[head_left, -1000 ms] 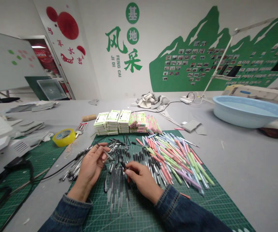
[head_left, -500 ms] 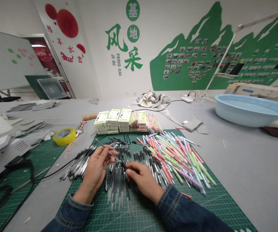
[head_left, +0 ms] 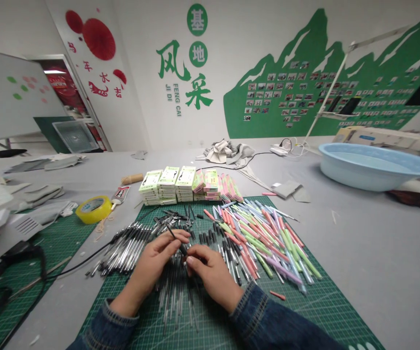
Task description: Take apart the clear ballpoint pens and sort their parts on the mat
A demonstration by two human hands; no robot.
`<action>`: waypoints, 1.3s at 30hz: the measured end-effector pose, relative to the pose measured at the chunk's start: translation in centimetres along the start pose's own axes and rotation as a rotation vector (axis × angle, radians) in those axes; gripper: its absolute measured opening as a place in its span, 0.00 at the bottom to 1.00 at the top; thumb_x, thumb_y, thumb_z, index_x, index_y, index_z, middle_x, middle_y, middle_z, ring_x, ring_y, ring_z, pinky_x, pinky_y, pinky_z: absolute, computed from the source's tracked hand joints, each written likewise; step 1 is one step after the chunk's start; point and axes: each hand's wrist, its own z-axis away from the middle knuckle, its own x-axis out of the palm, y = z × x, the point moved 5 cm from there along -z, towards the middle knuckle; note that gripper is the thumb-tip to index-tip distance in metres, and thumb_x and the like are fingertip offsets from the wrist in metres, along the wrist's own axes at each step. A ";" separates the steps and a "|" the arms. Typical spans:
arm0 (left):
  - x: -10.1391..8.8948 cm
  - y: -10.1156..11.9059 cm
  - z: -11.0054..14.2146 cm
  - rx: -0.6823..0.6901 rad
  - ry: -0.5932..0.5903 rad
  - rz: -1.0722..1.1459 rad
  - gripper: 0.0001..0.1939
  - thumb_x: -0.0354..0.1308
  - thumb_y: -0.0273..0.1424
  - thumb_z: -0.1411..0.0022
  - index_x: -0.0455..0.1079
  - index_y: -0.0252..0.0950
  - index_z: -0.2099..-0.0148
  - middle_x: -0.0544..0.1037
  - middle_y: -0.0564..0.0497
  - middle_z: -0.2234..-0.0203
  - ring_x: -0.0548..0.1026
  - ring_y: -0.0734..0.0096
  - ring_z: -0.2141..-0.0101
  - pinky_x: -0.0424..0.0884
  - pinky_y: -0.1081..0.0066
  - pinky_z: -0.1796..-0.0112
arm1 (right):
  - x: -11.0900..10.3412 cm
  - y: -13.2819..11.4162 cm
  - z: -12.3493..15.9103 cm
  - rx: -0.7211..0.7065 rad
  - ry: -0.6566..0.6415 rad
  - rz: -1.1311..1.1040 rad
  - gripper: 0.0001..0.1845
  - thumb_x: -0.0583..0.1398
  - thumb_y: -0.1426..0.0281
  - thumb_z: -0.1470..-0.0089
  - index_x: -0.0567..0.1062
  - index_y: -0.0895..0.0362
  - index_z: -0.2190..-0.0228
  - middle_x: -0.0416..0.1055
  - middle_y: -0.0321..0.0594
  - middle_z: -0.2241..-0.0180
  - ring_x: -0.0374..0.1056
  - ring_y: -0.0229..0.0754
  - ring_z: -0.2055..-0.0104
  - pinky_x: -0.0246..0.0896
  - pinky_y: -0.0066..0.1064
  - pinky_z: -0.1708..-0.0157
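Above the green cutting mat, the left hand has closed in against the right hand. Both hands' fingers are nearly closed, pinching a slim dark pen part.

The one camera sits on the person's head. It looks forward and a bit down, over the bench. The left hand and right hand are close to it, low in the middle. The wall is farther off, up top. The view is very wide.
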 end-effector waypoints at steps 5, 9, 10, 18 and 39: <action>0.9 -0.6 -1.6 -0.003 -0.093 -0.070 0.18 0.52 0.39 0.39 0.71 0.40 0.49 0.77 0.44 0.57 0.73 0.59 0.58 0.68 0.65 0.59 | -0.5 -0.1 0.3 0.006 0.016 -0.285 0.08 0.56 0.68 0.44 0.74 0.57 0.70 0.69 0.33 0.76 0.65 0.38 0.70 0.58 0.29 0.64; 0.9 -0.6 -6.4 0.150 -0.084 -0.666 0.10 0.54 0.36 0.41 0.75 0.40 0.63 0.77 0.48 0.64 0.73 0.61 0.60 0.66 0.65 0.59 | -1.3 0.3 0.3 0.018 0.073 -0.369 0.08 0.56 0.68 0.45 0.73 0.58 0.70 0.69 0.34 0.77 0.64 0.37 0.71 0.57 0.28 0.65; 1.2 -0.7 -7.7 0.175 -0.107 -0.829 0.08 0.54 0.34 0.42 0.75 0.40 0.64 0.77 0.48 0.66 0.72 0.62 0.62 0.65 0.66 0.59 | -1.4 0.4 0.3 0.019 0.084 -0.372 0.08 0.56 0.68 0.45 0.73 0.58 0.70 0.69 0.34 0.77 0.64 0.37 0.71 0.57 0.28 0.65; 4.1 -2.8 -11.3 0.119 -0.138 -1.215 0.04 0.56 0.27 0.47 0.71 0.36 0.72 0.71 0.46 0.69 0.71 0.63 0.64 0.64 0.69 0.66 | -1.8 0.4 0.2 0.048 0.124 -0.341 0.07 0.57 0.70 0.47 0.74 0.59 0.71 0.68 0.32 0.79 0.62 0.35 0.75 0.56 0.27 0.69; 0.3 -1.7 -3.7 -0.295 -0.007 0.271 0.17 0.65 0.29 0.51 0.68 0.37 0.57 0.76 0.52 0.67 0.73 0.76 0.70 0.70 0.75 0.66 | -0.4 2.4 0.0 0.189 0.090 -0.533 0.11 0.58 0.62 0.50 0.71 0.58 0.70 0.64 0.32 0.81 0.63 0.36 0.80 0.57 0.26 0.81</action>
